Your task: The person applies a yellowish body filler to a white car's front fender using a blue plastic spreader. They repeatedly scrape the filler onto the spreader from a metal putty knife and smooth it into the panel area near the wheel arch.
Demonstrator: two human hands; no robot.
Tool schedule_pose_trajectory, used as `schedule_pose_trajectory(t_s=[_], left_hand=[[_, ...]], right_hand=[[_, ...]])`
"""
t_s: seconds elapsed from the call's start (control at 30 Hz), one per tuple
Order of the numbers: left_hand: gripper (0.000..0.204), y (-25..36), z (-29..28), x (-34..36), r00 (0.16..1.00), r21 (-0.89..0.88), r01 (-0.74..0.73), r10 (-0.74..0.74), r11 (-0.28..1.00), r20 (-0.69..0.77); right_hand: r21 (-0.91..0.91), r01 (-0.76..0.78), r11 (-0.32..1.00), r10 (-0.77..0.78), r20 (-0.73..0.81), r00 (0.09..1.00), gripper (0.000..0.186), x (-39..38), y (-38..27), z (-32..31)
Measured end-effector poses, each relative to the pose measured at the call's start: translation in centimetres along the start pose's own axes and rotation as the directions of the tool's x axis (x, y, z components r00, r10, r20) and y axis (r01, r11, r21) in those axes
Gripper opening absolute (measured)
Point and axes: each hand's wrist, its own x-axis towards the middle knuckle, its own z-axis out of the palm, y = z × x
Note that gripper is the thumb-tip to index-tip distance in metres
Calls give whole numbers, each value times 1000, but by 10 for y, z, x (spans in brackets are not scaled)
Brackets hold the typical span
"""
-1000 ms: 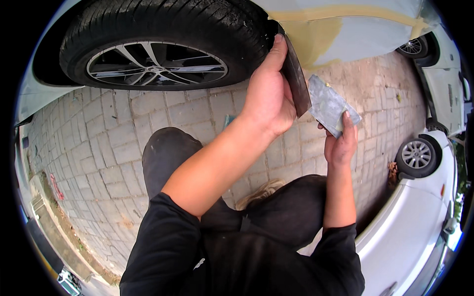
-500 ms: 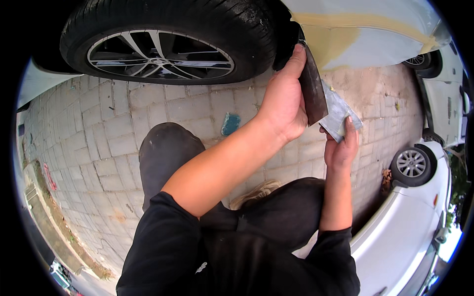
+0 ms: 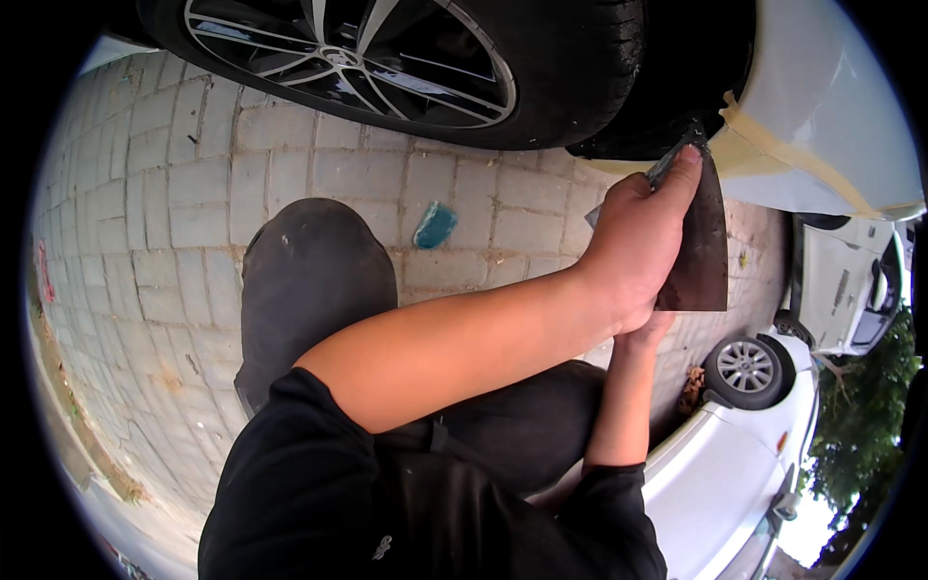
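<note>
So the biggest thing here is the pale grey brick paving [image 3: 372,179], spreading out under everything. Next up is the near car's glossy white body panel [image 3: 822,87] at upper right, with a yellowish-tan strip [image 3: 793,166] running across its lower part, and there's a parked white car [image 3: 720,474] over at lower right. The near car's big wheel [image 3: 570,82], black rubber tyre plus silver spokes, fills the top. Down from that is a bent knee in dark grey trousers [image 3: 319,280], left of the arms. Then the thing being handled: a dark brown, thin, slightly curved sheet [image 3: 701,256], standing on end just right of the wheel, its top by the black wheel arch; can't tell if they touch. The left hand [image 3: 638,232] has it gripped, thumb laid along its face, other fingers mostly hidden. The right hand [image 3: 647,333] is tucked behind and below, so no clue what its fingers are doing. A bit of thin grey sheet [image 3: 594,217] pokes out beside the left hand, and smallest is a flat teal piece [image 3: 435,225] lying on the bricks.
</note>
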Motion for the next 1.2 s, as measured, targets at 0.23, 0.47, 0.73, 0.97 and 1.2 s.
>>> schedule_pose_trajectory(t_s=[0.23, 0.47, 0.73, 0.97, 1.2], left_hand=[[36, 6, 5, -1, 998, 2, 63, -63, 998, 23], [35, 8, 1, 5, 990, -46, 133, -135, 990, -41], [52, -1, 1, 2, 997, 16, 74, -74, 997, -7], [51, -1, -23, 18, 986, 49, 147, -143, 988, -87], [53, -9, -25, 18, 999, 155, 19, -13, 988, -38]], right_hand=[[-17, -16, 1000, 15, -53, 998, 54, 5, 14, -19], [-128, -57, 990, 53, -34, 998, 54, 13, 24, -23], [-138, -56, 989, 47, -72, 996, 55, 8, 24, -25], [-207, -76, 976, 64, -65, 996, 53, 12, 28, -25], [-220, -59, 974, 47, -57, 997, 48, 7, 25, -25]])
